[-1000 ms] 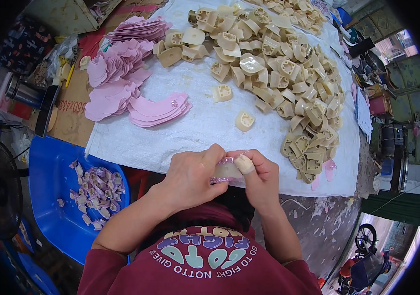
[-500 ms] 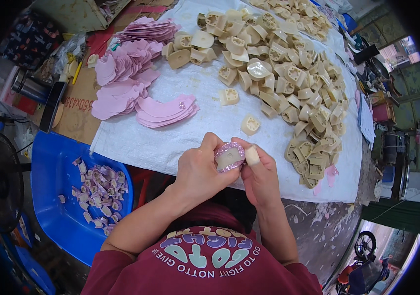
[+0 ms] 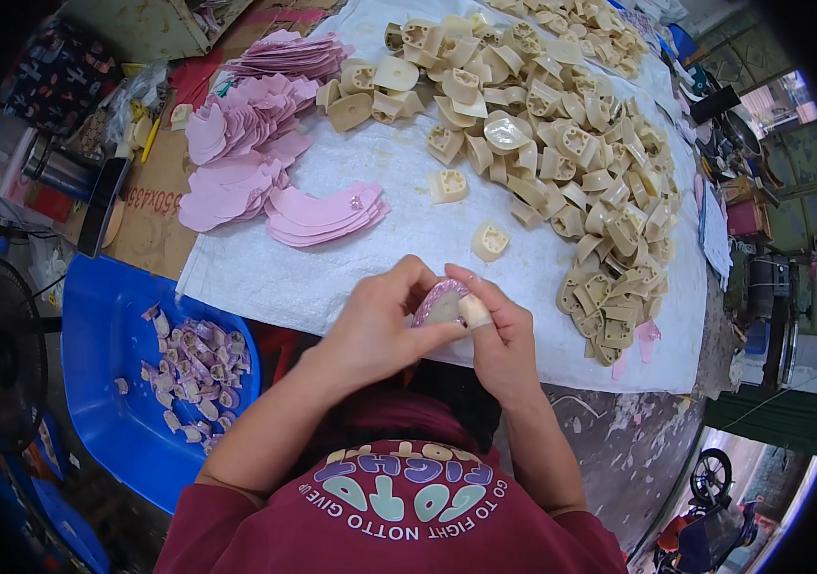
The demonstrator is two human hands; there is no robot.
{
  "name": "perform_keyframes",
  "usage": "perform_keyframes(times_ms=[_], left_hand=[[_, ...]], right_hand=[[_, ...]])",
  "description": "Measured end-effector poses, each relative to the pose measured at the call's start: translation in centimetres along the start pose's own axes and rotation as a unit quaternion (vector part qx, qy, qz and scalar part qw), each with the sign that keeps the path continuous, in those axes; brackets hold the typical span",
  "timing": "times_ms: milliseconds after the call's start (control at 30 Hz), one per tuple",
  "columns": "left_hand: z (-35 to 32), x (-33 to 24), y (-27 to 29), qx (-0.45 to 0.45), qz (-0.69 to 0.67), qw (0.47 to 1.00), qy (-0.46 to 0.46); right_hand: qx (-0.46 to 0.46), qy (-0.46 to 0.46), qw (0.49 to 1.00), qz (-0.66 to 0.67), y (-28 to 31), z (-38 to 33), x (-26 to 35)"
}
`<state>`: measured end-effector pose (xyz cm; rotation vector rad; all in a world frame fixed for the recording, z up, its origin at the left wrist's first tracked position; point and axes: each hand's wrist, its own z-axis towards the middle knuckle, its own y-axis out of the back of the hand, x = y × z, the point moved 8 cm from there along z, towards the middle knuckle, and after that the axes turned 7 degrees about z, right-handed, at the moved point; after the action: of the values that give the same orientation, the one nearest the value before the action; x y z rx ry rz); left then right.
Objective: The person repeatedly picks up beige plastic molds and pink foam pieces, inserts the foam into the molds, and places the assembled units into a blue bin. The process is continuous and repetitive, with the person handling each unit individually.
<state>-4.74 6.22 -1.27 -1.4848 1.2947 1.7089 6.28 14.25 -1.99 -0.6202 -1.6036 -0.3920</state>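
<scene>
Close to the table's front edge, I hold a shoe heel between both hands, tilted. Glittery pink material wraps its rim, and a pale face shows in the middle. My left hand is closed around its left side. My right hand pinches the other side, its thumb, with a pale covering on the tip, pressing on the rim. Fingers hide much of the heel. Just beyond my hands lie two loose beige heels, a nearer one and a farther one.
A large heap of beige heels spreads over the white sheet. Stacked pink cut pieces lie at the left. Below them, a blue basin contains many pink-wrapped heels. A fan stands at far left.
The heel has been tilted, so less of its pale face shows. My right thumb has moved left onto its rim, and my left thumb has shifted in underneath.
</scene>
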Motion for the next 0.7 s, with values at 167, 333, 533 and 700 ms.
perform_keyframes(times_ms=[167,333,533,700], left_hand=[[-0.2,-0.1,1.0,-0.049,-0.142,0.988,-0.023],[-1.7,-0.9,0.0,-0.086,-0.044,0.990,-0.099],[-1.1,-0.1,-0.2,0.024,-0.265,0.964,0.002],[-1.5,-2.5,0.0,-0.053,0.010,0.993,-0.104]], right_hand=[[-0.067,0.134,0.979,-0.141,1.0,-0.2,0.7],[-0.042,-0.132,0.974,0.180,0.1,-1.3,-3.7],[-0.086,0.021,0.996,0.011,0.4,-1.6,-1.6],[-0.124,0.006,0.991,0.042,0.2,-2.2,-1.7]])
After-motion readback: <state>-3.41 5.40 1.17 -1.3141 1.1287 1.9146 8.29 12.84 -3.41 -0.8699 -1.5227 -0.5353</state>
